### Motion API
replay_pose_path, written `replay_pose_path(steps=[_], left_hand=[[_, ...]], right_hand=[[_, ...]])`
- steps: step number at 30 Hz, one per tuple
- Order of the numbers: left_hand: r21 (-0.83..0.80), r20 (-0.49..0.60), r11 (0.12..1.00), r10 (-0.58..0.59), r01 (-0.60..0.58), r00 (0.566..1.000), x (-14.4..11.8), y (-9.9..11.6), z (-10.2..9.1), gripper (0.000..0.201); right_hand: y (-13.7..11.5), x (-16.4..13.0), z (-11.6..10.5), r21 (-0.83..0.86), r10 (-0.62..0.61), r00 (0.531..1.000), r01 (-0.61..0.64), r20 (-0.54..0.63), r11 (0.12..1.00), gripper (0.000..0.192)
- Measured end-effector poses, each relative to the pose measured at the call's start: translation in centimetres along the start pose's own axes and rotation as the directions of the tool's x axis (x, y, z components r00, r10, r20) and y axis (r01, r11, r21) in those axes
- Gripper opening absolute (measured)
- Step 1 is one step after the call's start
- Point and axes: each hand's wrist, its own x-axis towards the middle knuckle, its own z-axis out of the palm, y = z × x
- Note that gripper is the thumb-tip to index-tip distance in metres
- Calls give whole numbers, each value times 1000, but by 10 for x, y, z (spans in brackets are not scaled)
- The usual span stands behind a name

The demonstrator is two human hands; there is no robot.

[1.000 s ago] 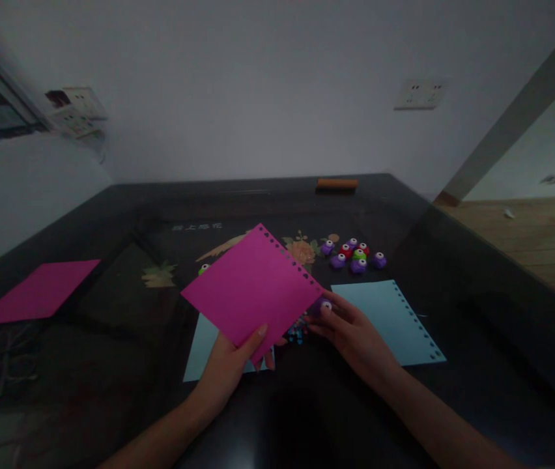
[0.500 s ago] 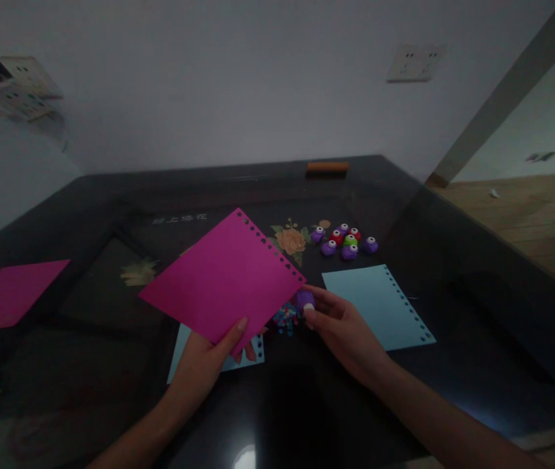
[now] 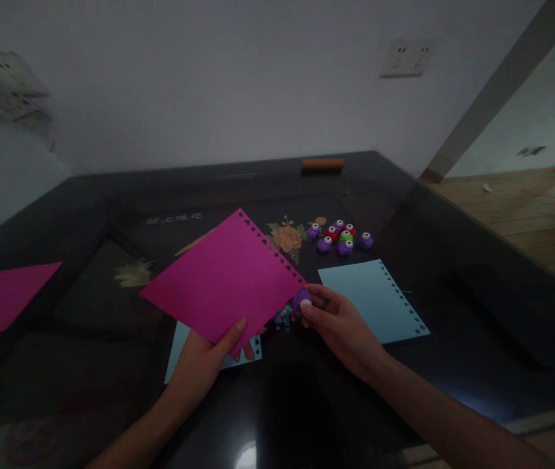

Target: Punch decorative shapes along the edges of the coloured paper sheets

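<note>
Two hands are working over a dark glossy counter (image 3: 453,260), which is carrying everything else. Largest of the loose things is the magenta sheet (image 3: 219,283), which the left hand (image 3: 204,365) is pinching by its near corner, thumb on top, and holding tilted above the surface; a row of punched holes is running along its upper right edge. Beside it a pale blue sheet (image 3: 370,299) is lying flat with its own punched edge, a second blue sheet (image 3: 180,352) is peeking out under the left hand, and another magenta sheet (image 3: 4,296) is resting well apart at the far left. Smaller again, a cluster of spare punches (image 3: 340,237) (purple, red and green) is sitting beyond the blue sheet, and a heap of tiny coloured cutouts (image 3: 283,317) is lying just beside the right hand (image 3: 341,326). That hand is closing its fingers around a small purple punch (image 3: 301,299) at the magenta sheet's right corner.

Judging from this, the floppy sheet is being held at only one corner, so it could be sagging or twisting inside the punch, leaving a crooked or torn hole; a sweeping wrist could also be scattering the cutouts.
</note>
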Motion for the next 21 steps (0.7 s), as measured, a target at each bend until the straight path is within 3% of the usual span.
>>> replay_pose_path(steps=[21], left_hand=[[200, 36, 980, 17, -24, 999, -3, -3, -5, 41]], right_hand=[[-1, 0, -2, 21, -10, 1000, 10, 15, 1000, 32]])
